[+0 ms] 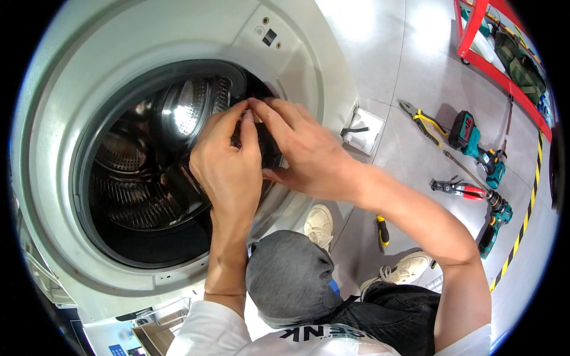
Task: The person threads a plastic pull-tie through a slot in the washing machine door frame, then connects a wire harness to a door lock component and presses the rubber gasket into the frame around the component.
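Observation:
A front-loading washing machine (53,136) fills the left side, with its round opening facing me and the shiny metal drum (184,113) inside. Around the opening runs a grey rubber door seal (86,178). Both hands meet at the opening's right edge. My left hand (228,157) is closed, thumb and fingers pinching the dark rubber of the seal there. Close against it, my right hand (303,148) curls over the same stretch, its fingertips touching those of the left. The seal between them is mostly hidden by my fingers.
On the grey floor to the right lie yellow-handled pliers (424,121), a teal cordless drill (469,139), a second drill (499,222), red-handled pliers (460,189) and a yellow-black screwdriver (383,231). A white plastic part (365,132) sits beside the machine. A red cart (504,80) stands farther off.

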The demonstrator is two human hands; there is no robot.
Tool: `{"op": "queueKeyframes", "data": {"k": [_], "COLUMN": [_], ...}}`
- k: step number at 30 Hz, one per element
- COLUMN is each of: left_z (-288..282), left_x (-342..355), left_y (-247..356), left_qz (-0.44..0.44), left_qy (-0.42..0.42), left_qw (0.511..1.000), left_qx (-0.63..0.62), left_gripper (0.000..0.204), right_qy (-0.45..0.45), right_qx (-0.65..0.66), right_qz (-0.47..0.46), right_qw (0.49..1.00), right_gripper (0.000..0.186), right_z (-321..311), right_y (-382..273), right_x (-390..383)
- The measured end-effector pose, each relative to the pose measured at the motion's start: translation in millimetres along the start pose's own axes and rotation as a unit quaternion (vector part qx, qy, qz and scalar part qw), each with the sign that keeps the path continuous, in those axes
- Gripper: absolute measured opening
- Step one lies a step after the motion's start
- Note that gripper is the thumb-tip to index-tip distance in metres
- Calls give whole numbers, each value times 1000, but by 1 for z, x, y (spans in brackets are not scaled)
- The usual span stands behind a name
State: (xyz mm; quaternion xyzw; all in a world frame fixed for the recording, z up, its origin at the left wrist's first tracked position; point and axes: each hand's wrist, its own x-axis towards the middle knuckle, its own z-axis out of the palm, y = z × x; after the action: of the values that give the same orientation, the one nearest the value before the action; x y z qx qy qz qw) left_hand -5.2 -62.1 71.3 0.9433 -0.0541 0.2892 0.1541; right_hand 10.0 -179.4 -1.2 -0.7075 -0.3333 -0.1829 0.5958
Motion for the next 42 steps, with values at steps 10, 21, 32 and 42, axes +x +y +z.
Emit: {"op": "queueKeyframes", "data": {"k": [10,21,32,42], "left_z": [-7,-6,-15,0], "left_x": [9,39,19,20], "left_y": [-16,-32,-71,-88], "left_qz": [-154,-71,-91,-167], "left_qy": [-32,-109,13,114], "left_qw": [963,969,975,942], "left_qx": [-219,-210,-201,-268], "left_gripper": [29,34,19,22], "right_qy": [4,4,41,57], "right_qx": [60,-48,-181,-227], "right_qz": [49,2,-61,-109], "right_qw": [997,999,981,966], "right_gripper": [79,77,80,73], "right_z": [7,6,7,10], "right_y": [7,9,12,23], "right_x": [2,5,16,26]}}
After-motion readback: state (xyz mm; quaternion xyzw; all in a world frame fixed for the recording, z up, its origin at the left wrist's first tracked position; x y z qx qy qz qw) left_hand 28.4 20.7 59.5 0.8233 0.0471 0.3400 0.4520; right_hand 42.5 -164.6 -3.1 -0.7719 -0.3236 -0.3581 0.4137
